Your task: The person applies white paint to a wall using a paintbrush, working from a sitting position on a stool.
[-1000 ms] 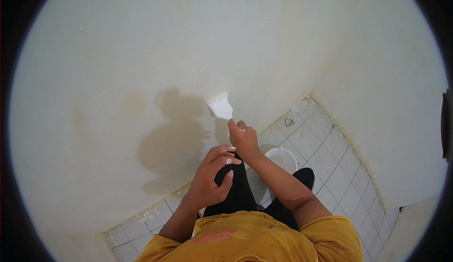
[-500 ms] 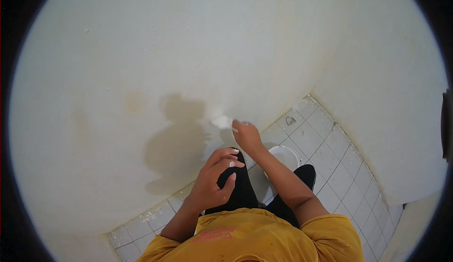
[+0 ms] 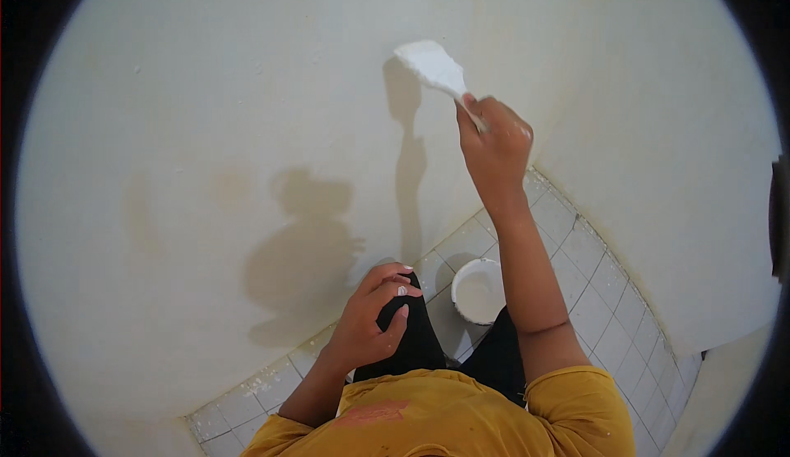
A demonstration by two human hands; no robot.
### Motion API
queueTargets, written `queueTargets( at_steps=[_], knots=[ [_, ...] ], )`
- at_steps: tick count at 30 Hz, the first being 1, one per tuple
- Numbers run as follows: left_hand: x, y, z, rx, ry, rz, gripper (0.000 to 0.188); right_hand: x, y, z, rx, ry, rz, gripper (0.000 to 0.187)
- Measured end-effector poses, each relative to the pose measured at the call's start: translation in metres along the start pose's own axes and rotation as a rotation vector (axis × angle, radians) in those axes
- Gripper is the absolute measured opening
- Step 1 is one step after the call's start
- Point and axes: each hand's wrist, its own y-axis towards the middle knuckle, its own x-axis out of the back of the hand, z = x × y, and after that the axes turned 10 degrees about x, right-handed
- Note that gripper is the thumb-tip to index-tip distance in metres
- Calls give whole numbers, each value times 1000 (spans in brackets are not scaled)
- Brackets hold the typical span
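A paintbrush point(image 3: 434, 67), its bristles thickly coated in white paint, is raised in front of the pale wall point(image 3: 214, 86). My right hand point(image 3: 500, 140) grips its handle, arm stretched forward. The brush's shadow falls on the wall just to its left, and the bristles look apart from the surface. My left hand point(image 3: 381, 309) lies over my left knee point(image 3: 418, 329) in black trousers, fingers extended and holding nothing. White specks of paint show on its fingers. Between my legs, a white bucket point(image 3: 457, 288) of whitish paint stands on the floor.
White floor tiles point(image 3: 588, 317) with paint spots run along the wall's foot. A second wall point(image 3: 675, 169) meets the first at a corner on the right. Brownish stains point(image 3: 234, 183) mark the wall at left. A dark object point(image 3: 777, 218) shows at the right rim.
My right hand has lifted the paintbrush from low on the wall, upward and to the right. More of the bucket shows now. My left hand has stayed on the knee.
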Motion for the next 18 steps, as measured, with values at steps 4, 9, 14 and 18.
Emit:
queueTargets(
  at_steps=[4,9,14,18],
  knots=[
    [0,9,-7,-50,11,-11,26,-37,-16,-34,-19,70,36,13],
    [-3,9,-4,-19,-4,-8,27,-47,-97,-44,-137,-19,370,12],
    [-4,8,0,-23,7,23,28,-34,-135,-74,-122,40,565,8],
    [-3,7,0,-29,9,16,28,-30,-114,-88,-81,-39,558,11]
  ],
)
